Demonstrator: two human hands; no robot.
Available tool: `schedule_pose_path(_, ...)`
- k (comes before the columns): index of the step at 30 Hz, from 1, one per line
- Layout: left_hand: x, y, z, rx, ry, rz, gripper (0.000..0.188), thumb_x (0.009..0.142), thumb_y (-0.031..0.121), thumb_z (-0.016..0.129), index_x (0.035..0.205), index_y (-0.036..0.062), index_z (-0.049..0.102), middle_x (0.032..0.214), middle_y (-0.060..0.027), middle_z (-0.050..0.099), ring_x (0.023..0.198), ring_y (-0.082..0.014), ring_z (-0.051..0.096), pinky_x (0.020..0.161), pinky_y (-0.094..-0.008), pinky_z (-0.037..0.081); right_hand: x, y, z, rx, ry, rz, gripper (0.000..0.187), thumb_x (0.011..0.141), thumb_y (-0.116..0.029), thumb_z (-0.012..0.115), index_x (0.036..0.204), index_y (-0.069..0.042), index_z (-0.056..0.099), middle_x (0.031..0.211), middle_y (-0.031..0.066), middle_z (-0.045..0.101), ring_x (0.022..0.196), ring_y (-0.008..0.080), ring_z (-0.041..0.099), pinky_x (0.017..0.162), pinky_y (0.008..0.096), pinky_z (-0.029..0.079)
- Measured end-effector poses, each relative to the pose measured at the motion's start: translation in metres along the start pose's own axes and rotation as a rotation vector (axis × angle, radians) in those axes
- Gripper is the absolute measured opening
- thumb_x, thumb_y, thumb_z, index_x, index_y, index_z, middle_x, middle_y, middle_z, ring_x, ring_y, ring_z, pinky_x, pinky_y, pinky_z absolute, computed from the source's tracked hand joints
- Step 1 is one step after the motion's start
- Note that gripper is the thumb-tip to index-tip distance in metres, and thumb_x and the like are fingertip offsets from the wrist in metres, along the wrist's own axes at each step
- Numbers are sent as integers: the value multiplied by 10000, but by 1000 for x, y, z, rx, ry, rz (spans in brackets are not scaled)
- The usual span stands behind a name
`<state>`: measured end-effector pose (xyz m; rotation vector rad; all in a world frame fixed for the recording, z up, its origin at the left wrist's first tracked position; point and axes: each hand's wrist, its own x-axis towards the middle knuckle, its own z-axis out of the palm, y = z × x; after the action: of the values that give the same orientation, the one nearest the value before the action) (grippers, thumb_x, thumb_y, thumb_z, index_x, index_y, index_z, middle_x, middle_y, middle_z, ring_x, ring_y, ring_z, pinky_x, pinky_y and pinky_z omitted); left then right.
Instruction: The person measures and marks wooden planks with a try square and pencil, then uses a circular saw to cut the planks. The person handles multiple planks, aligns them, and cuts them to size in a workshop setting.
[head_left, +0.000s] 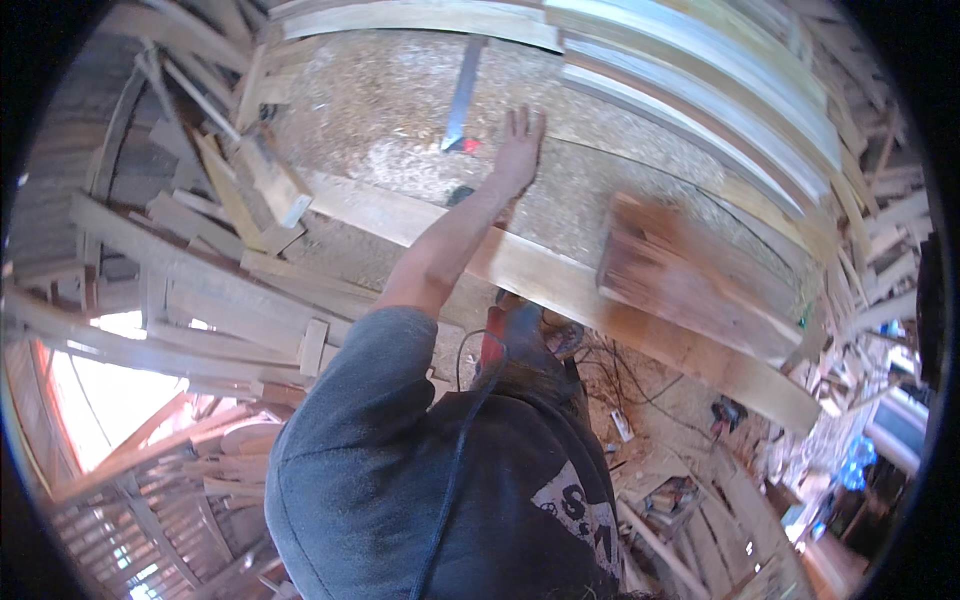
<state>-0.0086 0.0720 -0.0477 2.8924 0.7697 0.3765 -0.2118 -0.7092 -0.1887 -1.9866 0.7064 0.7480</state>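
Observation:
My left hand [519, 155] reaches forward over a sawdust-covered work surface [370, 100], palm down and fingers stretched out. Nothing shows in it; whether it presses on the surface or hovers just above I cannot tell. Left of the fingers lies a narrow blue-grey strip [466, 85] with a pale tip and a red spot at its near end. A small dark object [460, 195] sits beside my forearm, partly hidden. Right of the hand is a reddish-brown wooden block [680, 270], smeared by motion. My right hand is out of sight.
A long pale board [540, 275] runs along the near edge. Stacked planks [690, 70] line the far side. Timber offcuts [220, 290] crowd the left. A cord [460, 450] hangs down my front, and cables [625, 385] lie on the floor below.

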Motion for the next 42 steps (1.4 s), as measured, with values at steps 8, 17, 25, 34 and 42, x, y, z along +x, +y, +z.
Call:
schedule_pose_path(8,-31,-73,-45,-315,452,-850,1271,790,652,779,1679,55,95,1685,-380,51,1591,-505,49,1252,-666,84,56,-121,48,59,-152,-71,193,867,-107,713,1024,6,708,880,97,723,711,201,696,610,335,554)
schedule_pose_path(17,-57,-198,-18,-416,-238,-1011,1201,849,694,679,1659,-4,131,1666,-396,121,1550,-564,147,1228,-706,112,40,-307,156,-139,-360,-287,150,868,-106,720,974,-1,732,866,97,737,707,195,692,634,331,552)
schedule_pose_path(25,-124,-320,-71,-557,-156,-443,698,901,571,697,1311,7,667,1262,-266,693,1278,-419,605,1080,-479,476,-62,-407,251,-545,-561,-332,119,869,-106,726,929,-7,753,854,97,749,704,191,688,655,329,550)
schedule_pose_path(34,-196,-481,-111,197,164,-1129,987,907,531,687,1664,83,239,1732,-217,166,1605,-425,120,1211,-742,78,-176,-481,308,-770,-628,-344,102,870,-106,733,880,-14,777,841,97,764,700,185,684,678,326,548)
schedule_pose_path(42,-183,-482,-102,134,95,-1142,1033,916,593,638,1687,101,158,1740,-223,117,1617,-408,60,1204,-753,-3,-226,-496,300,-805,-708,-451,110,871,-106,739,835,-20,798,829,96,776,696,180,680,699,323,547)
